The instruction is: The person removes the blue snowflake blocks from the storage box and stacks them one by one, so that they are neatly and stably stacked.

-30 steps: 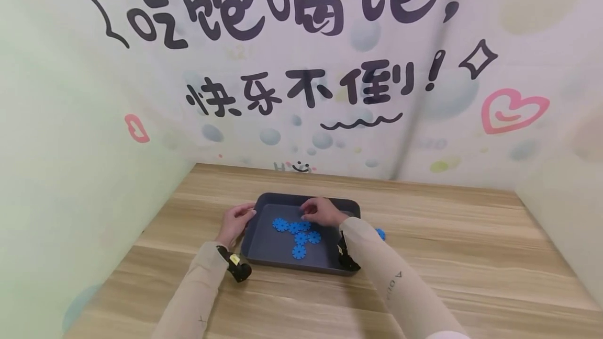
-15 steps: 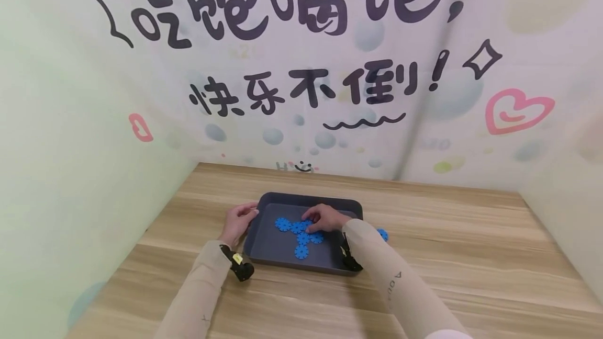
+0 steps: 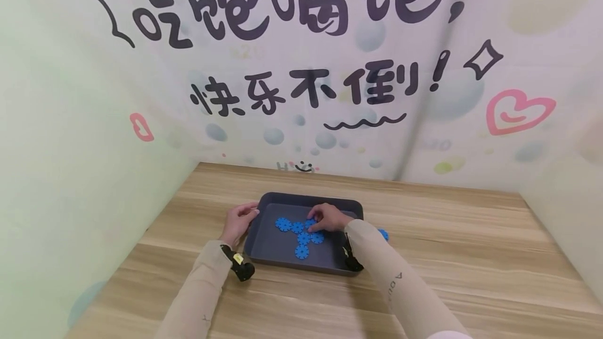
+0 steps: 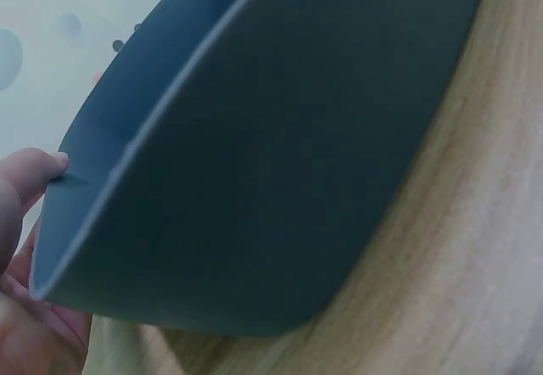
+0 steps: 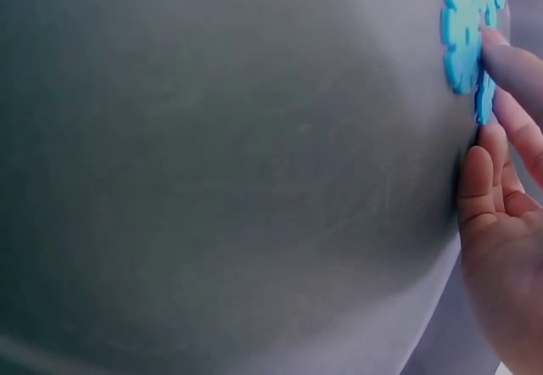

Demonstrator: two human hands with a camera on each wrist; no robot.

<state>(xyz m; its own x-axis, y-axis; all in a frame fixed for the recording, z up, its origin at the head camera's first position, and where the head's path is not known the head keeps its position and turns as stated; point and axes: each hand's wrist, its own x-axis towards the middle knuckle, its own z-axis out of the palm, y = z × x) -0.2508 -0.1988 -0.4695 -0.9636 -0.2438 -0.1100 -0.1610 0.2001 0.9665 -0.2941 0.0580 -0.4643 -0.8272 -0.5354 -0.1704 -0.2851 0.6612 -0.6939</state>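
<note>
In the head view a dark grey tray [image 3: 275, 258] lies on the wooden table with several blue notched plastic discs [image 3: 302, 251] inside it. My left hand [image 3: 237, 224] grips the tray's left rim; in the left wrist view its thumb [image 4: 38, 170] lies over the edge and the other fingers are outside the wall. Reaching into the tray, my right hand [image 3: 330, 217] pinches one blue disc [image 3: 310, 223] at the top right of the group. The right wrist view has the thumb and fingertips at that disc's edge, close to the tray floor, with other discs beside it.
One more blue disc [image 3: 384, 234] lies on the table [image 3: 452, 245] to the right of the tray, partly hidden by the right sleeve. A printed cloth wall [image 3: 301, 140] stands behind the table. Both wrists wear black camera mounts [image 3: 240, 266].
My right hand has come down from above the discs, taken hold of one and drawn it slightly to the right. The left hand stays on the tray's rim.
</note>
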